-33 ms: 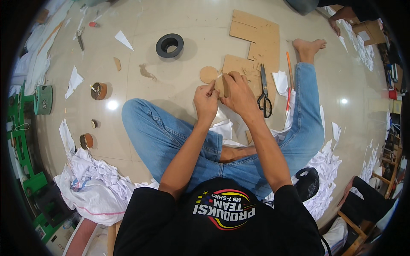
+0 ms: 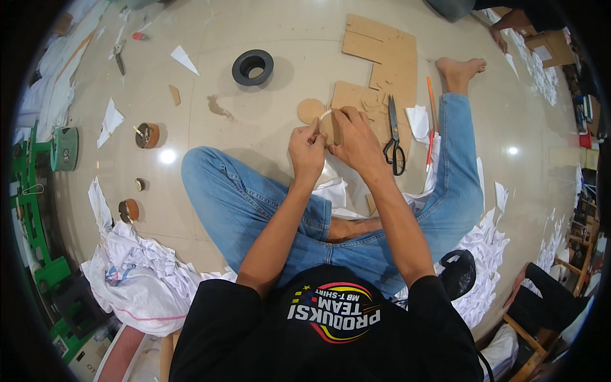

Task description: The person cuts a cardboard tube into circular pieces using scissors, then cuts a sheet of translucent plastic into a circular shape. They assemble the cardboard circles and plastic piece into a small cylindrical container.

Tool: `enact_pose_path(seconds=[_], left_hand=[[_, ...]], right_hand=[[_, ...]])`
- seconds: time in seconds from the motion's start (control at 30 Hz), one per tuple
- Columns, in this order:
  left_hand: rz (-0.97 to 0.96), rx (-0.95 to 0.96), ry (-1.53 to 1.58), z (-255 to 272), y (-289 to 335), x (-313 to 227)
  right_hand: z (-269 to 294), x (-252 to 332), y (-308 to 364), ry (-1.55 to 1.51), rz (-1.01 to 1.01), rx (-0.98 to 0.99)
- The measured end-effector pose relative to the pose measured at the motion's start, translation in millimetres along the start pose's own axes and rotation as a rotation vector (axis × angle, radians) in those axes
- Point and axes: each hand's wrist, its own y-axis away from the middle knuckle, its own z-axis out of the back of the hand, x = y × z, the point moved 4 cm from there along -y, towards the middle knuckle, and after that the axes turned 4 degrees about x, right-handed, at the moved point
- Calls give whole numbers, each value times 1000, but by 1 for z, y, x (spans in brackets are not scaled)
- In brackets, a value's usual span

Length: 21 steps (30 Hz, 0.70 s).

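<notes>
Between my hands, above the floor in front of my lap, is a round brown cardboard disc (image 2: 327, 125) with a white strip along its upper edge. My left hand (image 2: 307, 149) is closed, its thumb and fingertips pinching the disc's near-left edge. From the other side my right hand (image 2: 356, 139) curls over the disc and grips it, hiding much of it. A second cardboard disc (image 2: 310, 111) lies flat just beyond my left hand. To the right of my right hand, black-handled scissors (image 2: 394, 143) rest on a cut cardboard sheet (image 2: 398, 54).
A black flanged ring (image 2: 252, 68) lies farther off on the tiled floor. An orange-and-red stick (image 2: 431, 121) sits beside my outstretched leg. Leftward are round tins (image 2: 147, 135) and a white sack (image 2: 143, 299) of scraps. Another person's hand (image 2: 499, 39) shows at far right.
More of the white strip shows along the disc's upper edge now. My hands have barely shifted, and everything else is in the same place.
</notes>
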Motion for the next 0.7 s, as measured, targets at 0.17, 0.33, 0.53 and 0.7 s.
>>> enact_pose_path(seconds=[0.17, 0.33, 0.53, 0.7], left_hand=[[-63, 4, -17, 0, -6, -1], [-79, 32, -22, 2, -9, -1], [-98, 84, -119, 4, -10, -11], [-297, 95, -285, 10, -14, -16]], right_hand=[[-2, -4, -5, 5, 22, -27], [-1, -5, -2, 6, 92, -84], [4, -6, 1, -21, 71, -57], [8, -4, 6, -103, 54, -70]])
